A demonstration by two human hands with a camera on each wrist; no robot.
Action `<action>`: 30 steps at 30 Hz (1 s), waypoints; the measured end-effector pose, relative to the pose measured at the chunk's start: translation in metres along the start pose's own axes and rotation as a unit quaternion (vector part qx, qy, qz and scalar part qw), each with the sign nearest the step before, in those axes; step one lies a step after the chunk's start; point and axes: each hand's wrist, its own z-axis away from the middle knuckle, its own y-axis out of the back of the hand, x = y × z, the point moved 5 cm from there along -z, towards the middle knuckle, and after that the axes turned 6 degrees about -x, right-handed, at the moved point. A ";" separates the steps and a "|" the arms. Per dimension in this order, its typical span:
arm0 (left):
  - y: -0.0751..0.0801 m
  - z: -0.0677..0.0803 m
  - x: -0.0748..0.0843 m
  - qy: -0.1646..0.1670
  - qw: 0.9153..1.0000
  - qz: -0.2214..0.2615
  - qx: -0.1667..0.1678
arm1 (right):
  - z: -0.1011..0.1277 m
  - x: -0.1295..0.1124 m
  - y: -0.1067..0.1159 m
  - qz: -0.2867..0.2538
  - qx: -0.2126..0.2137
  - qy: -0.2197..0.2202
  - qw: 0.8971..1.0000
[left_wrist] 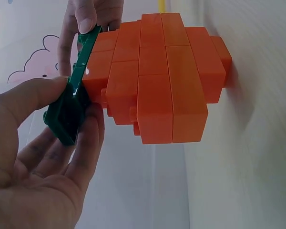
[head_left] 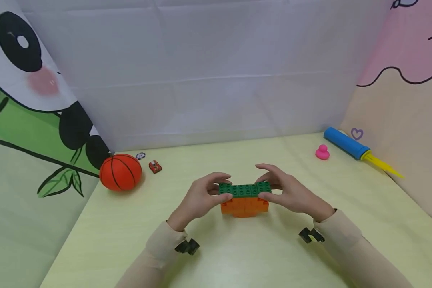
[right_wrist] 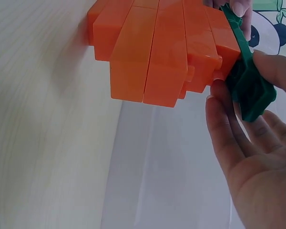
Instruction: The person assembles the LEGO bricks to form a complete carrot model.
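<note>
An orange toy-brick build (head_left: 245, 206) stands on the table, wider in the middle than at its foot. Green bricks (head_left: 243, 191) with studs run along its top and jut out past the orange at both ends. My left hand (head_left: 200, 197) pinches the left end of the green row, thumb on the near upper side and fingers beneath, as the left wrist view shows. At the other end, my right hand (head_left: 293, 195) grips the green row in the same way. In the right wrist view the hollow underside of the green brick (right_wrist: 257, 93) shows beside the fingers.
To the left are an orange-red basketball (head_left: 121, 172), a small red toy car (head_left: 155, 166) and a small round patterned piece (head_left: 140, 155). At the back right lie a pink knobbed toy (head_left: 322, 152) and a blue tube with yellow tip (head_left: 347, 143). Cloth walls border the table (head_left: 252, 256).
</note>
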 end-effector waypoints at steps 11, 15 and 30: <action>0.002 0.004 0.002 -0.013 0.999 -0.043 -0.011 | -0.002 0.000 -0.002 0.011 -0.017 -0.006 1.000; 0.003 0.007 -0.006 0.011 0.997 -0.068 -0.026 | 0.002 0.007 0.000 0.044 -0.037 -0.046 0.997; -0.007 0.015 -0.047 0.052 0.994 -0.071 -0.057 | 0.012 0.045 -0.015 0.049 -0.101 -0.081 0.990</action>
